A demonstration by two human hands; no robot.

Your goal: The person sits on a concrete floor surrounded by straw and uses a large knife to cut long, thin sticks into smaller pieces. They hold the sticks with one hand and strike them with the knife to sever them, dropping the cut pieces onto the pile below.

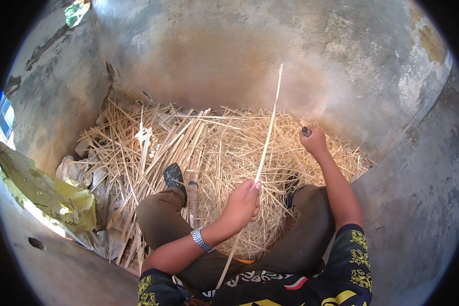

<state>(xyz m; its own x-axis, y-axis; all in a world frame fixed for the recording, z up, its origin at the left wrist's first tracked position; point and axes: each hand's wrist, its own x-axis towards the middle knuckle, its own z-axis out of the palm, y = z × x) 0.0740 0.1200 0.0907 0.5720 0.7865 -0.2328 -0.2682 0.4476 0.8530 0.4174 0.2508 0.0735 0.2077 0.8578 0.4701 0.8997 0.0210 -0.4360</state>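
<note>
Over the pile of shavings [227, 148], the left hand [243, 204] grips a long pale strip [269, 127] near its middle; the right hand [315, 140] is closed around a dark handle [306, 131]. The strip looks light, springy, splinter-prone, best held mid-length.

Two bare hands: left hand [242, 204] near 6 o'clock, right hand [315, 142] at 3. One long, pale, slender wooden strip [268, 136], toward 1; one dark, rounded handle end [306, 131], 3; one silver metal-link wristwatch [201, 241], 7; two dark shoes [174, 176], 8 and 4.
</note>
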